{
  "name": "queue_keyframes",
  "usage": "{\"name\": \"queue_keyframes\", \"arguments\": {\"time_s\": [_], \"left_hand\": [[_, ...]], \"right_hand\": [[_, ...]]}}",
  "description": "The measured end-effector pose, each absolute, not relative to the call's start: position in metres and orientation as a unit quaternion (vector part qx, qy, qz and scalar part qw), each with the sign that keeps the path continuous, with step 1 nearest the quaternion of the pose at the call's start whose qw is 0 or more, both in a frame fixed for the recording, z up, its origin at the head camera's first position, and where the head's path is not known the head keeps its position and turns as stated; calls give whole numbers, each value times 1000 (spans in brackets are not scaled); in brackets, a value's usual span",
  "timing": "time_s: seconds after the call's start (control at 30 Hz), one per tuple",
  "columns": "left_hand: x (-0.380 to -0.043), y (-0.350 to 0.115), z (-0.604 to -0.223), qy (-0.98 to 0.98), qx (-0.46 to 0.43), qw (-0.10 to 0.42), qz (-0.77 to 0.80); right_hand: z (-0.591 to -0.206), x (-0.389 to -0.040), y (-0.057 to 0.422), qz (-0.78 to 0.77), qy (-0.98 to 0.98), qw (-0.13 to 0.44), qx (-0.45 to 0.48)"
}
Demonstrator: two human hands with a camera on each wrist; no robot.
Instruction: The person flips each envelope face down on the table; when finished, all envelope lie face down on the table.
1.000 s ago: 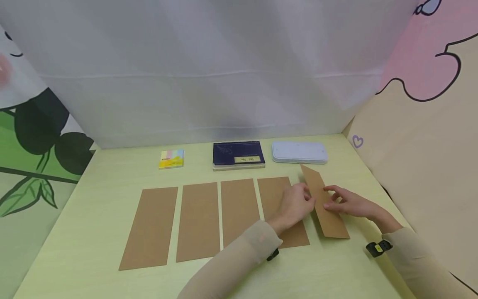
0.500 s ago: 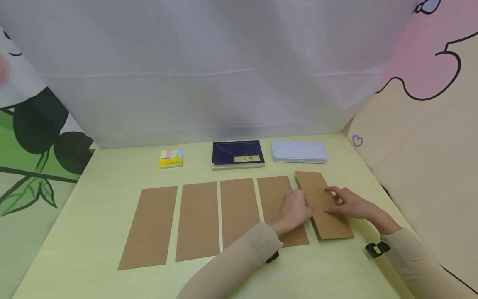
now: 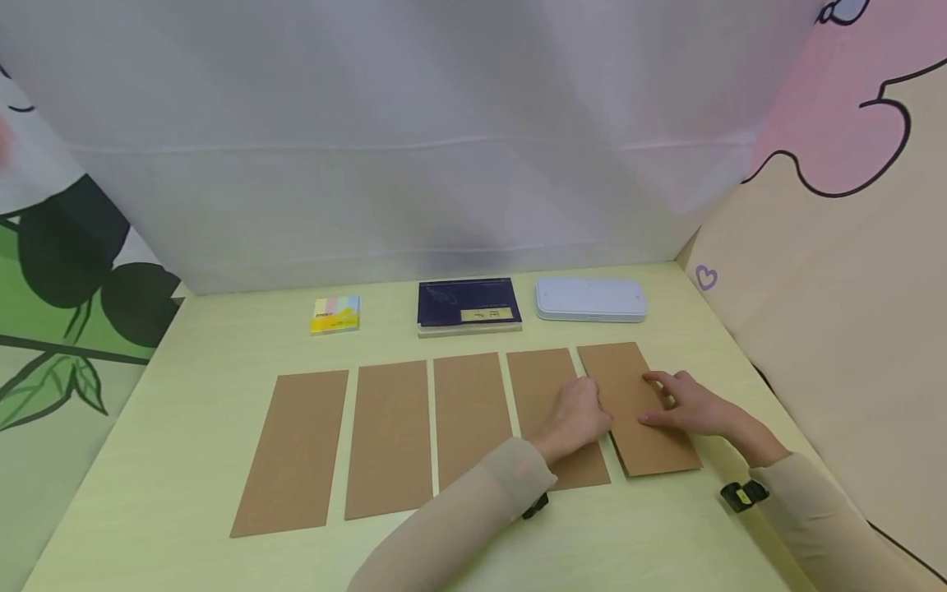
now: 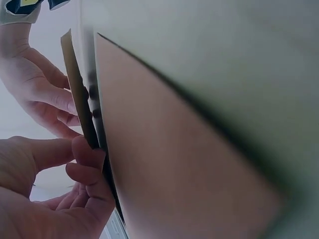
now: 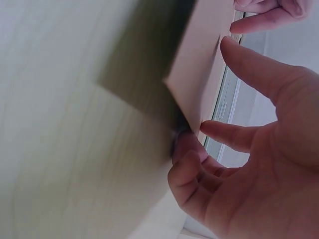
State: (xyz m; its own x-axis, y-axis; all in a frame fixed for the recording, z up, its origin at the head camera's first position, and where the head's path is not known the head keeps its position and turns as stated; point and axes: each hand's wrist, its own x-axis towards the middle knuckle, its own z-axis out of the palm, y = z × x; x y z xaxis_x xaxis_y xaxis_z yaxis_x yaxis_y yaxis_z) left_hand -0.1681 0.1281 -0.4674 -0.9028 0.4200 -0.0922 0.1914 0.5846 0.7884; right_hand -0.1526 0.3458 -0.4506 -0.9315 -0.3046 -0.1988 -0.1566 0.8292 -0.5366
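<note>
At the right end of a row of brown cards lies a rectangular brown card point(image 3: 627, 393), nearly flat, a shadow under its left edge. My left hand point(image 3: 577, 418) pinches that left edge, its thumb and fingers showing in the left wrist view, where the card point(image 4: 78, 94) is seen edge-on, slightly raised. On its right edge is my right hand point(image 3: 691, 404). In the right wrist view this hand point(image 5: 264, 149) has thumb and index finger on the card's top, other fingers curled beneath the corner. Below my left wrist lies the neighbouring card point(image 3: 543, 370), partly covered.
Several more brown cards, such as the leftmost card point(image 3: 296, 452), lie side by side with narrow gaps. Behind them on the pale table point(image 3: 170, 427) are a sticky note pack point(image 3: 336, 314), a dark blue book point(image 3: 469, 304) and a pale blue case point(image 3: 589, 299). A white curtain hangs behind.
The rightmost card has tipped down from a steep tilt to nearly flat, its left edge lowering toward the table. My left hand has moved slightly down and left with it; my right hand has barely moved.
</note>
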Motion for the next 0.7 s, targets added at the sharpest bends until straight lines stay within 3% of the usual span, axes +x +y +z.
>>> {"name": "queue_keyframes", "arguments": {"time_s": [0.7], "left_hand": [[-169,129,-464,894,191,164,371]], "right_hand": [[-448,-150,340,-253,948,167,-101]]}}
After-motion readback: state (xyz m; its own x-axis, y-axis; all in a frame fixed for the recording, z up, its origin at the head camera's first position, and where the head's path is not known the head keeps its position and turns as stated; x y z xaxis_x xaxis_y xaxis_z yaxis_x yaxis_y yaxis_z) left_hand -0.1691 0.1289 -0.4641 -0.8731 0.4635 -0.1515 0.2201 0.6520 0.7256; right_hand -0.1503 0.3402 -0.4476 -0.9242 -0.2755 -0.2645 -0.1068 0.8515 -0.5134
